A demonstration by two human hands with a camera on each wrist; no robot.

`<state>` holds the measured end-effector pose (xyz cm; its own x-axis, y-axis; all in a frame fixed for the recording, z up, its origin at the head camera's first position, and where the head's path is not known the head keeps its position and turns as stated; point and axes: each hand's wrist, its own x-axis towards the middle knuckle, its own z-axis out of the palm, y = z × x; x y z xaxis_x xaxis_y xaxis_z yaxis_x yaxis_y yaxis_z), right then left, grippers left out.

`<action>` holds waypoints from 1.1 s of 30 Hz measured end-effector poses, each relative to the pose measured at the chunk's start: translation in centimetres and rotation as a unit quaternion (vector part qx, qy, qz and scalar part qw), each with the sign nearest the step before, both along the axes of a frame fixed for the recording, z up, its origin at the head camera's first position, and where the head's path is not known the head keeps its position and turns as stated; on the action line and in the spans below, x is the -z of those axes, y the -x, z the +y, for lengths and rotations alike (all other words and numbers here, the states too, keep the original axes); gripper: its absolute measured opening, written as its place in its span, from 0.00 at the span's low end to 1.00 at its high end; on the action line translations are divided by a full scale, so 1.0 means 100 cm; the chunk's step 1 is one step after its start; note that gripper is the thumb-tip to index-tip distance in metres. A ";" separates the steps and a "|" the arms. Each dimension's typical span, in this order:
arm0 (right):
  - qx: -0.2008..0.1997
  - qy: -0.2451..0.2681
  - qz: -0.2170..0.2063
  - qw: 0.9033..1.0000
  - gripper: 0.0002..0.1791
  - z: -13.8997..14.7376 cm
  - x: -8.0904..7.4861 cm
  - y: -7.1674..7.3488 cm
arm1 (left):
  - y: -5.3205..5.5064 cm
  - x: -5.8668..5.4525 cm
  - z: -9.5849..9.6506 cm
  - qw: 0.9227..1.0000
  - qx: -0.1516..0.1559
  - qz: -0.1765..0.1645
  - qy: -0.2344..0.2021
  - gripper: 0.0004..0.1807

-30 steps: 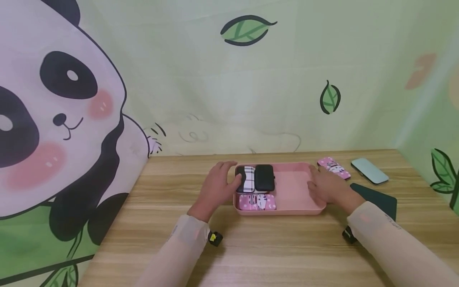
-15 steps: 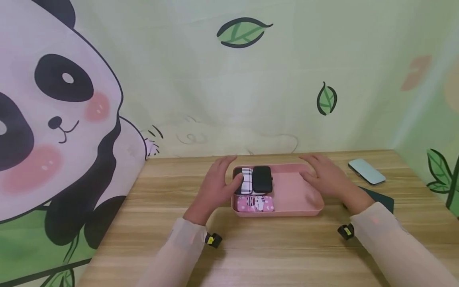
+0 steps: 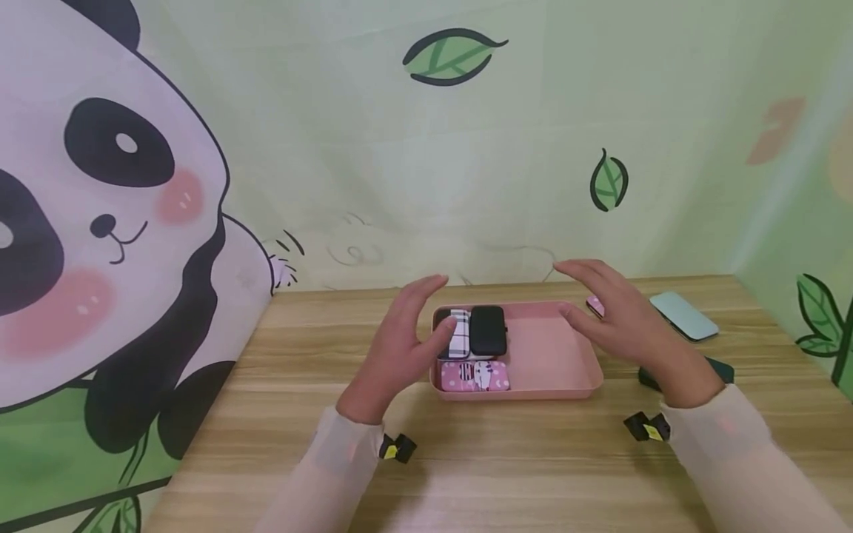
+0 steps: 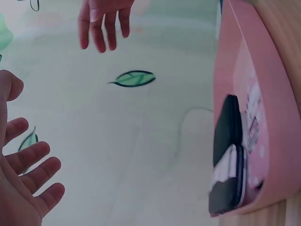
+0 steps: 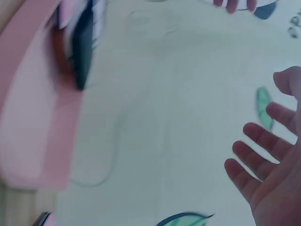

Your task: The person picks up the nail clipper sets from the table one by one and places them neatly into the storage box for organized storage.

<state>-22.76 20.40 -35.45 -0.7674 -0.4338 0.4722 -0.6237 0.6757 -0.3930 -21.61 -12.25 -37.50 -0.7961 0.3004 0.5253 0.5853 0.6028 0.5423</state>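
Tray (image 3: 553, 355): on the table (image 3: 506, 466), between the left hand (image 3: 403, 337) and right hand (image 3: 626, 322)
Tray's rear left: outer case (image 3: 460, 337), inner case (image 3: 488, 330) to its right
Tray's front left: front case (image 3: 475, 376), before both
Table right of tray: left item (image 3: 594, 305), right item (image 3: 685, 316), front item (image 3: 720, 370)
Backdrop (image 3: 320, 148): behind the table

The head view looks forward and down over the worktop (image 3: 506, 459), while both nearer wrist views face the backdrop (image 4: 141, 122), all sharing the pink tray (image 3: 549, 355).

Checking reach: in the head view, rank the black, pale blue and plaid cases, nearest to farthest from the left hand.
1. Plaid case: in the tray, left end.
2. Black case: on its right.
3. Pale blue case: outside, far right.
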 end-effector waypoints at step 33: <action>-0.182 0.164 0.259 0.934 0.38 -0.027 -0.044 -0.066 | -0.062 -0.051 0.018 0.960 0.168 0.205 -0.090 0.31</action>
